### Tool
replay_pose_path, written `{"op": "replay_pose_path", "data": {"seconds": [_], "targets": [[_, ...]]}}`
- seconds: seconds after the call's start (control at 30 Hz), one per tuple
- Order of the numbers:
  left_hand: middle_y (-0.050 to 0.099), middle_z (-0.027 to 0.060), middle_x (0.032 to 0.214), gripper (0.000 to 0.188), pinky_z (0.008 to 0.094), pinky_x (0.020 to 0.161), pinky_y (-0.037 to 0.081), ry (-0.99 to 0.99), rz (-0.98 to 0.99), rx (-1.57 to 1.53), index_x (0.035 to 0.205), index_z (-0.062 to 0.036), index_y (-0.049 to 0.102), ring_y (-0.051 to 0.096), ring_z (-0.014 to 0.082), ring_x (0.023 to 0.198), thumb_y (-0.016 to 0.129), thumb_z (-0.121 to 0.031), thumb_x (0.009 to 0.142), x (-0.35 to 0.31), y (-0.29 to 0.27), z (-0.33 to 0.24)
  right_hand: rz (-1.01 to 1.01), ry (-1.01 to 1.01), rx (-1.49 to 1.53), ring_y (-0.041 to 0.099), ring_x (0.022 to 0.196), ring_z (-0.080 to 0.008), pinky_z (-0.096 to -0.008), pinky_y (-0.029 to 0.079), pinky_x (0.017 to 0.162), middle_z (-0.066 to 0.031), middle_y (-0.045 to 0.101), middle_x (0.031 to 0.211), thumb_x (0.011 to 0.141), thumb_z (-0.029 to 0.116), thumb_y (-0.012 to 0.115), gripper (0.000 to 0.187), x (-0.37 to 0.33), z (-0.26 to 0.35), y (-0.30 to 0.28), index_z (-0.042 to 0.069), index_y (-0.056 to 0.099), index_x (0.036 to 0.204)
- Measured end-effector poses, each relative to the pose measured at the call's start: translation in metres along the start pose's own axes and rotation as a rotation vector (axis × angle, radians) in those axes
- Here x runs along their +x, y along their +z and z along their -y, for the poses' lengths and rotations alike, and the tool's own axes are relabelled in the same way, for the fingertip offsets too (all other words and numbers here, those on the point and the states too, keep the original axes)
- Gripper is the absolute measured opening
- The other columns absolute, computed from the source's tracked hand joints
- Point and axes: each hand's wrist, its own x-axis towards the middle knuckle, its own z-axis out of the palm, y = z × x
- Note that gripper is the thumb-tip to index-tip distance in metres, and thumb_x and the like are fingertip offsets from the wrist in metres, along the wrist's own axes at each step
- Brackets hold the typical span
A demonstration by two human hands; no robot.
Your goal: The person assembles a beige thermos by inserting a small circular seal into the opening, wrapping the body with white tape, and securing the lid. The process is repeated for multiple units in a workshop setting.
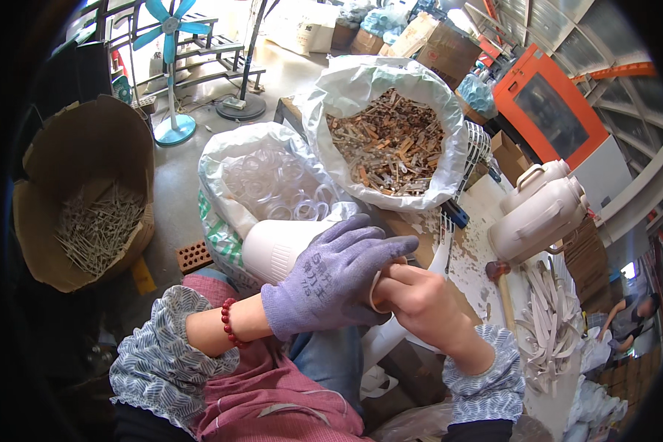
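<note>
Your gloved left hand (331, 276) grips the white cone (280, 247); your bare right hand (420, 302) pinches its rim, close below the sack of clear rings (272, 180).

Your left hand (331, 276) wore a purple knit glove, with a dark red bead bracelet (229, 323) at the wrist; your right hand (420, 302) was bare. Your sleeves (166, 346) were white with a blue leaf print. The tub (280, 247) was cream, the sacks (361, 77) white, the fan (171, 26) bright blue, the cabinet (545, 103) orange.
</note>
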Motion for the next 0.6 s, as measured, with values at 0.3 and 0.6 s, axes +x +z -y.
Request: {"op": "replay_pose_path", "data": {"seconds": [0.3, 0.6], "targets": [[0.063, 0.0074, 0.109, 0.082, 0.0448, 0.102, 0.041, 0.051, -0.032, -0.007, 0.131, -0.0084, 0.051, 0.059, 0.0296, 0.104, 0.084, -0.021, 0.057, 0.001, 0.002, -0.002, -0.188, 0.069, -0.064, 0.063, 0.075, -0.0276, -0.0371, 0.052, 0.062, -0.007, 0.058, 0.082, 0.076, 0.007, 0.061, 0.014, -0.006, 0.005, 0.021, 0.009, 0.061, 0.089], [0.064, 0.008, 0.109, 0.08, 0.0474, 0.103, 0.04, 0.038, -0.012, -0.022, 0.128, -0.009, 0.052, 0.059, 0.0302, 0.106, 0.084, -0.021, 0.056, 0.0, 0.0, -0.002, -0.031, -0.022, -0.033, 0.062, 0.076, -0.0275, -0.0366, 0.051, 0.063, -0.0062, 0.056, 0.08, 0.074, 0.007, 0.062, 0.012, -0.007, -0.003, 0.005, 0.009, 0.062, 0.087]]}}
